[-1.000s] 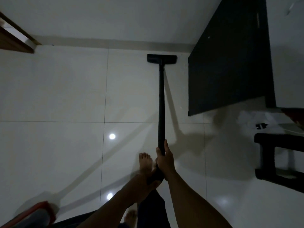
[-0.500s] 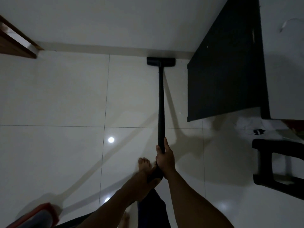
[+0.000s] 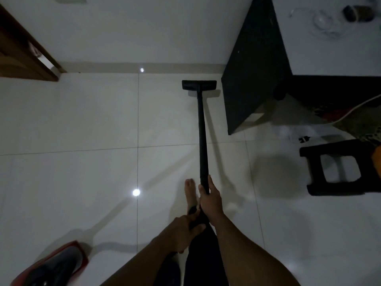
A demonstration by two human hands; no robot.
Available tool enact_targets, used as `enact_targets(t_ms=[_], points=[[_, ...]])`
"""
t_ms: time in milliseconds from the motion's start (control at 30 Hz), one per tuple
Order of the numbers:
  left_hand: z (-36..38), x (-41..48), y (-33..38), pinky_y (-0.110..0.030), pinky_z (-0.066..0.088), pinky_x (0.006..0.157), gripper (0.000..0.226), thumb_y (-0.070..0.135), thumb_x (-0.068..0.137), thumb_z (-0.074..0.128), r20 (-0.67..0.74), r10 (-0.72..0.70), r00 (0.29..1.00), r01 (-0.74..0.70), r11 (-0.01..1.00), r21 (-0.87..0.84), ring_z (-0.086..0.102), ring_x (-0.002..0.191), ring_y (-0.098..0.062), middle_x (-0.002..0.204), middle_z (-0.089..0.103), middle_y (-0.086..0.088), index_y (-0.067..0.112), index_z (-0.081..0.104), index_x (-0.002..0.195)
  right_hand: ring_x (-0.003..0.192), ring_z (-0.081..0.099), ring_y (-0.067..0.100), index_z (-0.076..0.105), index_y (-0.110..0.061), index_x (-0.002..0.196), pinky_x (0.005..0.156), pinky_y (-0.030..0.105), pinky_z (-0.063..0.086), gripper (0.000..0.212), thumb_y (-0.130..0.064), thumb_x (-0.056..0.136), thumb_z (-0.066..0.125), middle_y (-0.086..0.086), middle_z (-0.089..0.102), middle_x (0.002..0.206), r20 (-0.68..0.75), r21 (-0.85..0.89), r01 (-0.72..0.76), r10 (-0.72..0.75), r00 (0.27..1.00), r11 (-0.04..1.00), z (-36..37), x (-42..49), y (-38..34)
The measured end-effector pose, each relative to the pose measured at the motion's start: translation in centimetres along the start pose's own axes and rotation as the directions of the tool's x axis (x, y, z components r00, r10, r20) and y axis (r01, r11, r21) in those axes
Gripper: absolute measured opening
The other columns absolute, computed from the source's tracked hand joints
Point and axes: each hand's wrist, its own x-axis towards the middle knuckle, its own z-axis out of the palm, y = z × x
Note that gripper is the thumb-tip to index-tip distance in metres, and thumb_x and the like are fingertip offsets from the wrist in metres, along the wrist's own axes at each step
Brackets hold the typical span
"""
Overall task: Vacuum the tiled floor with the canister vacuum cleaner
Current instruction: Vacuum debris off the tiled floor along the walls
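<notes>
My right hand (image 3: 209, 200) and left hand (image 3: 185, 230) clench the vacuum wand (image 3: 202, 137), its floor head (image 3: 199, 85) upper centre beside the black cabinet (image 3: 253, 79), red canister (image 3: 55, 265) lower left; I judge most of the tiled floor (image 3: 82, 120) left to do.

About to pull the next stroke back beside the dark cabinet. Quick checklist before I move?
1. Grip: right hand on wand, left hand lower on it: ok.
2. Contact: floor head on the tile, short of the baseboard: ok.
3. Clearance: floor head apart from dark cabinet, gap narrow: ok.
4. Bare foot beside the wand, clear of the floor head: ok.
5. Slack back to the canister, mostly out of frame: cannot tell.
</notes>
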Motion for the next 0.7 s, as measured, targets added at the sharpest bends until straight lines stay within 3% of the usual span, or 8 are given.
enact_targets(t_ms=[100, 167, 267, 367, 433, 533, 633, 700], points=[[3.9, -3.9, -1.9, -0.027, 0.055, 0.092, 0.053, 0.052, 0.101, 0.046, -0.008, 0.015, 1.0, -0.015, 1.0, 0.019, 0.069, 0.099, -0.007, 0.126, 0.068, 0.006, 0.04, 0.035, 0.151, 0.078, 0.069, 0.018, 0.032, -0.045, 0.156, 0.066, 0.032, 0.059, 0.058, -0.039, 0.103, 0.055, 0.003, 0.068, 0.11, 0.008, 0.042, -0.023, 0.023, 1.0, 0.999, -0.3, -5.3, 3.0], [6.1, -5.8, -3.0, -0.019, 0.052, 0.087, 0.05, 0.051, 0.101, 0.047, 0.003, 0.007, 1.0, -0.007, 1.0, 0.015, 0.066, 0.092, -0.001, 0.123, 0.068, 0.008, 0.04, 0.039, 0.149, 0.061, 0.062, 0.018, 0.034, -0.046, 0.155, 0.056, 0.031, 0.055, 0.058, -0.036, 0.103, 0.058, 0.005, 0.066, 0.093, 0.012, 0.113, -0.065, 0.065, 0.998, 0.991, -0.3, -7.8, 5.2], [9.6, -8.4, -4.1, -0.015, 0.048, 0.083, 0.048, 0.051, 0.1, 0.048, -0.001, 0.016, 1.0, -0.016, 0.999, 0.034, 0.067, 0.091, -0.003, 0.117, 0.071, 0.008, 0.042, 0.041, 0.147, 0.055, 0.056, 0.018, 0.034, -0.047, 0.155, 0.059, 0.035, 0.057, 0.062, -0.036, 0.101, 0.061, 0.005, 0.06, 0.082, 0.011, 0.167, -0.093, 0.092, 0.996, 0.982, -0.4, -11.0, 8.8], [13.5, -9.8, -6.7, -0.042, 0.043, 0.107, 0.049, 0.062, 0.097, 0.042, -0.035, -0.027, 0.999, 0.031, 0.993, 0.113, 0.062, 0.116, -0.027, 0.123, 0.067, -0.007, 0.045, 0.042, 0.143, 0.052, 0.055, 0.018, 0.034, -0.046, 0.155, 0.059, 0.035, 0.055, 0.061, -0.034, 0.101, 0.062, 0.004, 0.058, 0.075, 0.006, 0.176, -0.095, 0.095, 0.995, 0.98, -0.6, -14.0, 12.0], [16.4, -9.9, -9.3, -0.057, 0.035, 0.112, 0.063, 0.081, 0.087, 0.031, -0.039, -0.058, 0.998, 0.064, 0.985, 0.159, 0.047, 0.132, -0.043, 0.14, 0.054, -0.021, 0.058, 0.026, 0.146, 0.053, 0.054, 0.018, 0.034, -0.045, 0.155, 0.059, 0.035, 0.054, 0.061, -0.034, 0.102, 0.061, 0.004, 0.058, 0.075, 0.008, 0.176, -0.088, 0.088, 0.996, 0.98, -0.8, -15.9, 14.1], [21.2, -9.9, -13.5, -0.061, 0.036, 0.112, 0.066, 0.095, 0.075, 0.023, -0.05, -0.057, 0.997, 0.066, 0.978, 0.196, 0.043, 0.133, -0.05, 0.143, 0.047, -0.031, 0.076, 0.012, 0.137, 0.055, 0.055, 0.018, 0.034, -0.045, 0.155, 0.06, 0.037, 0.056, 0.061, -0.035, 0.101, 0.061, 0.005, 0.059, 0.077, 0.006, 0.179, -0.088, 0.088, 0.996, 0.98, -0.6, -18.8, 18.0], [23.8, -12.5, -15.2, -0.064, 0.04, 0.107, 0.067, 0.09, 0.08, 0.03, 0.002, -0.065, 0.998, 0.063, 0.976, 0.206, 0.047, 0.126, -0.053, 0.137, 0.049, -0.033, 0.062, 0.033, 0.14, 0.056, 0.056, 0.018, 0.034, -0.046, 0.155, 0.06, 0.039, 0.057, 0.062, -0.037, 0.101, 0.062, 0.005, 0.059, 0.081, 0.005, 0.187, -0.089, 0.09, 0.996, 0.978, -0.3, -21.5, 22.0], [25.4, -16.6, -13.4, -0.05, 0.047, 0.106, 0.061, 0.078, 0.09, 0.039, 0.017, -0.07, 0.997, 0.066, 0.984, 0.163, 0.057, 0.124, -0.037, 0.138, 0.057, -0.017, 0.052, 0.037, 0.145, 0.054, 0.056, 0.017, 0.034, -0.046, 0.156, 0.06, 0.037, 0.056, 0.063, -0.035, 0.101, 0.062, 0.005, 0.059, 0.084, 0.004, 0.202, -0.097, 0.098, 0.995, 0.975, -0.3, -23.9, 25.0]])
